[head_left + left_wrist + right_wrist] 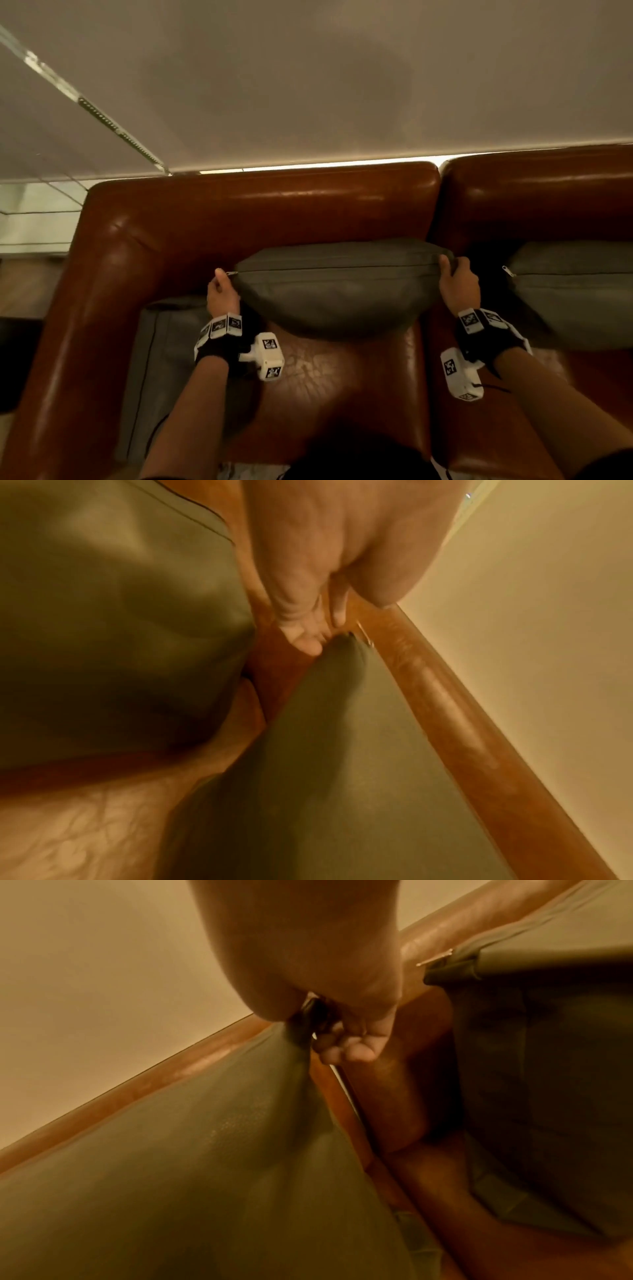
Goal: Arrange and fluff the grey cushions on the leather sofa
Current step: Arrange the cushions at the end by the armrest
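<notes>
Now we hold the middle grey cushion [337,291] upright against the backrest of the brown leather sofa [260,209], our left hand [222,291] pinching its zipper-end corner and our right hand [458,282] clenched on the opposite corner; two more grey cushions [575,291] flank it.

The sofa [260,202] was upholstered in glossy brown leather; its backrest top showed bright highlights, and the seat surface showed fine creases. The middle cushion [329,291] was covered in matt grey woven cloth with a stitched seam along its upper edge and a small metal zip pull [232,273] at one corner. The right cushion [575,291] had the same matt grey cloth and a metal zip pull [434,960]. The wall [308,78] behind looked matt and smooth.
</notes>
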Tool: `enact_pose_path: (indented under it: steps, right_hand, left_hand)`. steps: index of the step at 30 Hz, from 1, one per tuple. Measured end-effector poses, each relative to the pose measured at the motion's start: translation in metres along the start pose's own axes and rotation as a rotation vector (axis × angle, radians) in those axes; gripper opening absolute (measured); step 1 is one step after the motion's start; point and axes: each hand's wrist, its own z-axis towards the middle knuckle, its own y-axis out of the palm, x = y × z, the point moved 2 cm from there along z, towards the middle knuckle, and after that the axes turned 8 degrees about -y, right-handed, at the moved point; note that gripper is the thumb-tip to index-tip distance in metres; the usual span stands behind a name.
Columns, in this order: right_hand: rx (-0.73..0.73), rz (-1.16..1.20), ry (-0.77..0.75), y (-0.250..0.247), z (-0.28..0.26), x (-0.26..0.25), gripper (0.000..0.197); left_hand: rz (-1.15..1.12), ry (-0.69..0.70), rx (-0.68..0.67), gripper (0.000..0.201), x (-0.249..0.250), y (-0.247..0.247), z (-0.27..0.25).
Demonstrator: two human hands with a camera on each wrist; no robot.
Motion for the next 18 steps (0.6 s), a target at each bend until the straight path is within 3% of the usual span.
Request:
enact_pose_path:
  steps: [2,6,9,11,13,15,17,18]
  right_hand:
    - [-0.010,-0.001,0.007,0.001,-0.002,-0.001,0.053]
    - [0.110,-0.149,-0.075,0.003,-0.014,-0.016,0.059]
    - [0.179,-0.206,-0.299,0.009,-0.039,-0.058,0.057]
    - [0.167,-0.203,-0.550,0.023,-0.066,-0.103,0.051]
    - [0.070,-0.156,-0.826,0.054,-0.103,-0.151,0.044]
    - [-0.137,-0.057,-1.047,0.099,-0.147,-0.195,0.036]
    - [-0.458,-0.028,-1.145,0.158,-0.185,-0.231,0.036]
    - [-0.642,-0.077,-1.119,0.191,-0.200,-0.245,0.039]
  left_hand:
    - [-0.073,0.011,-0.079,0.055,-0.031,-0.024,-0.016]
    - [0.190,-0.014,-0.064,0.041,-0.136,-0.094,-0.050]
    - [0.188,-0.251,0.078,0.040,-0.217,-0.153,-0.075]
    - [0.093,-0.330,0.182,0.040,-0.242,-0.177,-0.086]
    - [-0.030,-0.339,0.221,0.038,-0.241,-0.183,-0.086]
    - [-0.232,-0.333,0.132,0.048,-0.232,-0.180,-0.076]
    - [-0.448,-0.369,0.083,0.067,-0.229,-0.177,-0.055]
    - [-0.518,-0.418,0.103,0.074,-0.233,-0.177,-0.040]
